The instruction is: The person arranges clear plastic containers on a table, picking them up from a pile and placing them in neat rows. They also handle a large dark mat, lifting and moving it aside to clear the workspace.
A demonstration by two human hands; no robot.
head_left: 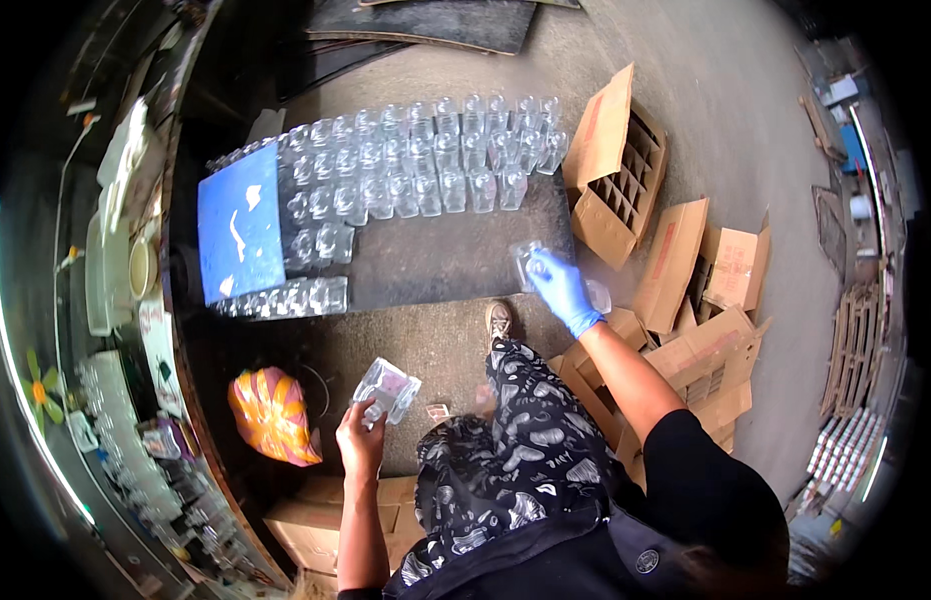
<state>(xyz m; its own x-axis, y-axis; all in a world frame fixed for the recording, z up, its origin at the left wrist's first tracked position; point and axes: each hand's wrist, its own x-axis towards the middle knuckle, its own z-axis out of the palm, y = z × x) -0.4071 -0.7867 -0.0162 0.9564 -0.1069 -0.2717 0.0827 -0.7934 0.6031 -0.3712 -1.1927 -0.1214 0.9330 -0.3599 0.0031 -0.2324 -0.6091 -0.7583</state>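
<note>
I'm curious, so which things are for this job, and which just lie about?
Job: glass in left hand; glass in gloved right hand; rows of glasses; dark table; probably divided box.
Lying about, seemingly: yellow bundle; dark boards; slatted wood.

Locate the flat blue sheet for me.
In the head view, the blue sheet is left of centre, at the left end of the dark table, beside the rows of clear glasses.

Clear glass (393, 385), tilted, in left hand (358, 437); second glass (524, 268), right hand (561, 288).
</note>
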